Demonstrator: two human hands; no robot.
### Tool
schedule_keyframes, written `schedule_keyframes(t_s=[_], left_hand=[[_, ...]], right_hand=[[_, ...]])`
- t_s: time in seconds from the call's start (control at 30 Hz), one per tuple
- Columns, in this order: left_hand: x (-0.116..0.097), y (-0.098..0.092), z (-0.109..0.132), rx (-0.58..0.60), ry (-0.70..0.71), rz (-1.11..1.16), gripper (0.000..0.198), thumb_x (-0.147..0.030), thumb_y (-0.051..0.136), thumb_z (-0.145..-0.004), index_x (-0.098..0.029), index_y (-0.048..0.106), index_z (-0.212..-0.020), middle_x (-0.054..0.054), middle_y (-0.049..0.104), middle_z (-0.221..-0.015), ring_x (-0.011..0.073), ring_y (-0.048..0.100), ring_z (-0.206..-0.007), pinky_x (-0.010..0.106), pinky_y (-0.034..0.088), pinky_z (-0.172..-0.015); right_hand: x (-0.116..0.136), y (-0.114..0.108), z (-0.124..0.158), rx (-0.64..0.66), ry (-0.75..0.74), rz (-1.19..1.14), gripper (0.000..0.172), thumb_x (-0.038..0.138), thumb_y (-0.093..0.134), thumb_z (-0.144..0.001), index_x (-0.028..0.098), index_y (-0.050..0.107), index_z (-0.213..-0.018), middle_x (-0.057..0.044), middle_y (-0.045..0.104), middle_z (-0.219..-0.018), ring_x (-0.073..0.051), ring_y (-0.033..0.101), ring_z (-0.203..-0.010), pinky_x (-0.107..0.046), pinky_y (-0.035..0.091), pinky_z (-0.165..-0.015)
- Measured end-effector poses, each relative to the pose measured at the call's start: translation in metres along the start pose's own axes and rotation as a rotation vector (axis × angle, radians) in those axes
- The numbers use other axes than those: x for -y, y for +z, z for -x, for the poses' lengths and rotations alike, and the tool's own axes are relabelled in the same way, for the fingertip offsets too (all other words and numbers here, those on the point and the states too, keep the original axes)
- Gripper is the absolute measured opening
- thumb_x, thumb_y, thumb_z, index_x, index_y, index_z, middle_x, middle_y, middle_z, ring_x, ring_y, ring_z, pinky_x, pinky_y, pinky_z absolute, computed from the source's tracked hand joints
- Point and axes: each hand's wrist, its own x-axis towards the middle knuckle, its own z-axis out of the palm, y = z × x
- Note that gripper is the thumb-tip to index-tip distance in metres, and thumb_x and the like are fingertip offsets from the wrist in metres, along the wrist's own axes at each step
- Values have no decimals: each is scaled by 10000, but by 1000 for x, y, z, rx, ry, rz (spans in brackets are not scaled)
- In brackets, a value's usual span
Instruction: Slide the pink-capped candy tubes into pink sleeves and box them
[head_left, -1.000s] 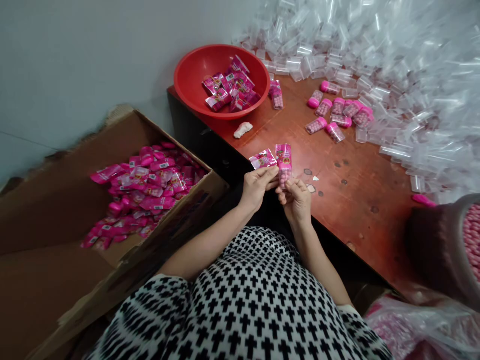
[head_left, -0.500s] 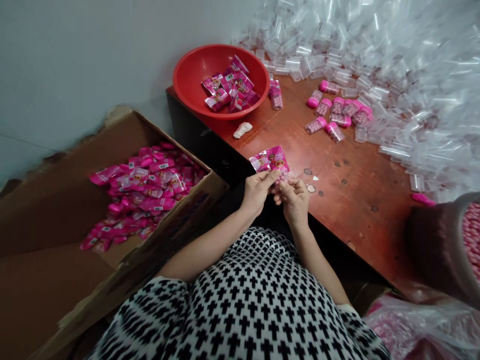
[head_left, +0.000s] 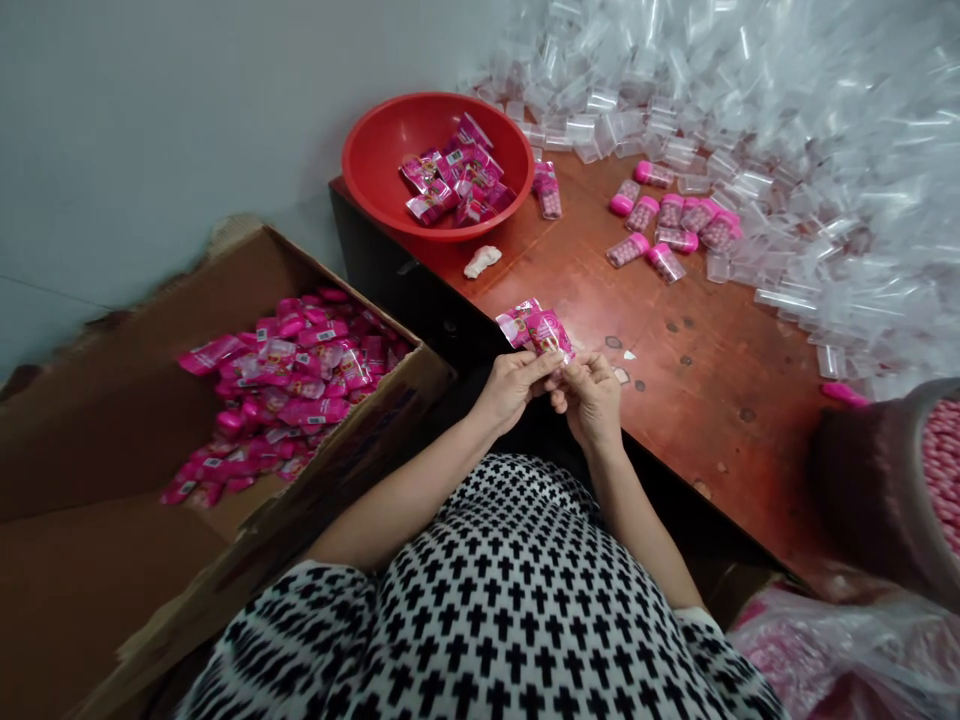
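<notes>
Both my hands meet at the near edge of the reddish wooden table [head_left: 675, 330]. My left hand [head_left: 510, 388] and my right hand [head_left: 592, 398] are closed in pinches on a small pink wrapped candy pack [head_left: 551, 333], which leans to the left. A second pink wrapper [head_left: 516, 324] sticks up behind it on the left-hand side; which fingers hold that one is hidden. A red bowl [head_left: 382, 150] with several pink packs stands at the table's far left corner.
A cardboard box [head_left: 150, 330] on my left holds many pink packs. Several pink-capped candy tubes [head_left: 664, 225] lie mid-table, beside a large heap of clear empty tubes [head_left: 787, 120]. A brown basket [head_left: 870, 490] of pink candies sits at the right.
The pack stood upright between my hands a second ago; it has since tilted left and sunk lower into my fingers, close against the second wrapper. My hands have stayed in place.
</notes>
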Motion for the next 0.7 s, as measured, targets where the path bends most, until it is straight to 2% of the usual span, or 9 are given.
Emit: schedule_keyframes(t_s=[0.17, 0.3, 0.4, 0.5, 0.6, 0.63, 0.7], left_hand=[[-4, -4, 4, -141, 11, 68, 310, -352, 788, -636, -87, 628, -656, 24, 599, -623, 95, 558, -506, 229, 462, -460], [-3, -4, 12, -101, 45, 51, 291, -336, 761, -674, -96, 606, -619, 2, 557, -558, 86, 523, -464, 244, 447, -468], [-10, -11, 23, -181, 92, 34, 281, -336, 771, -662, -102, 616, -640, 34, 622, -621, 109, 580, -537, 253, 480, -528], [-29, -30, 36, -406, 269, 55, 367, -502, 693, -711, -150, 650, -806, 86, 714, -892, 182, 680, -815, 298, 545, -721], [-46, -53, 40, -621, 477, -13, 590, -708, 431, -786, -202, 642, -1003, 91, 710, -1040, 200, 668, -980, 325, 537, -843], [-48, -58, 36, -645, 507, -79, 618, -718, 405, -792, -212, 630, -1067, 92, 709, -1051, 202, 670, -981, 338, 534, -857], [-46, -64, 22, -607, 541, -334, 558, -647, 494, -799, -222, 624, -1138, 94, 695, -1104, 213, 658, -1019, 370, 506, -920]], right_hand=[[0, -3, 2, 126, 17, 34, 312, 386, 740, -714, 201, 523, -842, 18, 711, -669, -104, 627, -467, -202, 522, -421], [-6, 4, -1, 110, 9, 73, 286, 361, 736, -725, 202, 518, -821, 40, 686, -620, -93, 609, -441, -189, 510, -416], [-10, 14, -3, 134, 36, 98, 303, 380, 736, -721, 202, 505, -805, 45, 682, -607, -90, 611, -437, -184, 508, -419], [-9, 19, -5, 190, 42, 115, 310, 422, 705, -744, 200, 502, -818, 20, 710, -661, -99, 641, -482, -180, 505, -425], [-5, 14, -8, 161, 16, 138, 299, 439, 675, -770, 197, 502, -800, 14, 709, -658, -94, 636, -477, -169, 485, -409], [-4, 12, -8, 136, 7, 150, 294, 435, 672, -774, 194, 504, -787, 16, 705, -651, -89, 629, -470, -164, 478, -404], [-3, 7, -10, 99, -6, 177, 282, 422, 669, -780, 188, 514, -768, 18, 699, -640, -81, 617, -460, -157, 466, -399]])
